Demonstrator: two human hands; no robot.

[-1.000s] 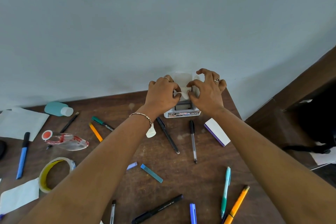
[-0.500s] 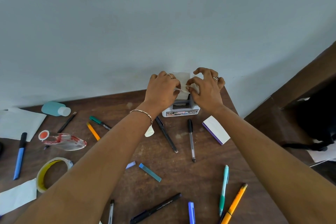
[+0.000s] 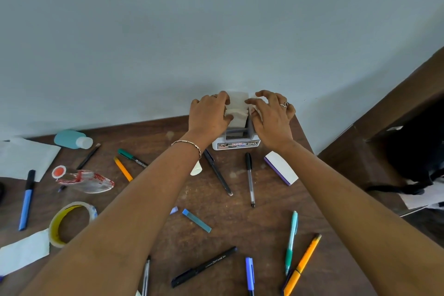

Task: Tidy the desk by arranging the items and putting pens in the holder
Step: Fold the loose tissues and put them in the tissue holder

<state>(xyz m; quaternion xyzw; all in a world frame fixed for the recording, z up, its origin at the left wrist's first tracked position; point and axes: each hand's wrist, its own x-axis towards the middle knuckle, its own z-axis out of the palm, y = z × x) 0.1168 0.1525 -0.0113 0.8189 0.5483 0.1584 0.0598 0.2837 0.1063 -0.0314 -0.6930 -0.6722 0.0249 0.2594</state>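
Observation:
A white and grey pen holder (image 3: 236, 144) stands against the wall at the desk's far edge, with folded white paper (image 3: 236, 113) sticking up out of it. My left hand (image 3: 209, 115) pinches the paper's left side. My right hand (image 3: 271, 118) has curled fingers on the paper's right edge. Loose pens lie all over the desk: a black pen (image 3: 217, 173) and a clear pen (image 3: 249, 179) just in front of the holder, a green marker (image 3: 132, 158), an orange pen (image 3: 123, 168), a black marker (image 3: 204, 267), and a teal pen (image 3: 291, 243).
A white and purple note pad (image 3: 281, 171) lies right of the holder. On the left are a tape roll (image 3: 72, 222), a lying plastic bottle (image 3: 83, 179), a teal bottle (image 3: 72, 139), a blue marker (image 3: 26, 199) and paper sheets (image 3: 24, 156). A black bag (image 3: 415, 151) sits beyond the desk's right edge.
Both hands stay at the holder. Their fingers have shifted from the paper's middle fold out to its sides, and more of the holder's front slot shows.

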